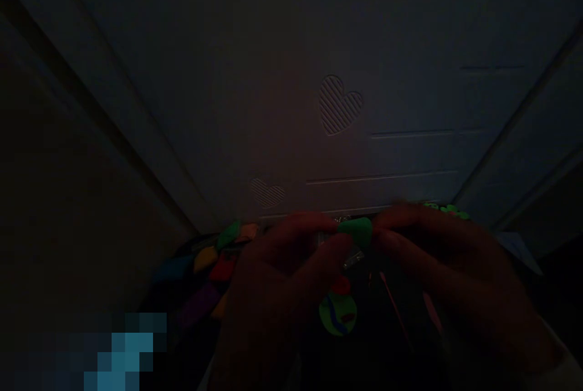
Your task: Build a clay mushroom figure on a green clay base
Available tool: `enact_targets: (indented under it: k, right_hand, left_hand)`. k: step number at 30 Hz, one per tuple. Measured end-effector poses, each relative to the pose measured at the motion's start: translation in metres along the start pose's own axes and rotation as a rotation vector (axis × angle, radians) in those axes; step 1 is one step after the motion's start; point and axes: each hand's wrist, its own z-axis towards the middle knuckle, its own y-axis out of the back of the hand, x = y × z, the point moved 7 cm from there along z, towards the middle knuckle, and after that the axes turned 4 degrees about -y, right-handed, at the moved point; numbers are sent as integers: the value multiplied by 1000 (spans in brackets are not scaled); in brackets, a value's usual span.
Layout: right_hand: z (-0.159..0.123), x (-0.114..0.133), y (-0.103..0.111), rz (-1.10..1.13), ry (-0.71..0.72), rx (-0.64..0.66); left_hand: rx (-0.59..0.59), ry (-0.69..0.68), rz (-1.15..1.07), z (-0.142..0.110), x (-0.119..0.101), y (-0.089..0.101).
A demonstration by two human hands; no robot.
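Note:
The scene is very dark. My left hand (277, 275) and my right hand (437, 257) meet low in the middle of the view, fingertips pinched together on a small green lump (356, 230) that looks like soft clay. A thin shiny piece (353, 259) shows just under it. Below the hands hangs or lies a round green piece with blue and red marks (337, 312). A thin pink stick (395, 309) runs down under my right hand.
Several coloured lumps (214, 263), green, orange, yellow, red, blue and purple, lie to the left of my left hand. More green bits (449, 210) sit behind my right hand. A pale panel with striped heart shapes (339, 104) stands behind everything.

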Motion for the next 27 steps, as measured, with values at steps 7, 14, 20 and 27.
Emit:
enact_targets:
  k: [7, 14, 20, 27]
  right_hand:
    - [-3, 1, 2, 8, 28, -9]
    - [-8, -1, 10, -34, 83, -91]
    - [-6, 5, 6, -215, 183, -119]
    - [-4, 5, 5, -212, 170, -131]
  left_hand:
    - [-29, -4, 119, 2, -2, 4]
    - [-79, -6, 48, 5, 0, 6]
    - [-68, 19, -48, 5, 4, 5]
    - [-81, -11, -24, 4, -2, 6]
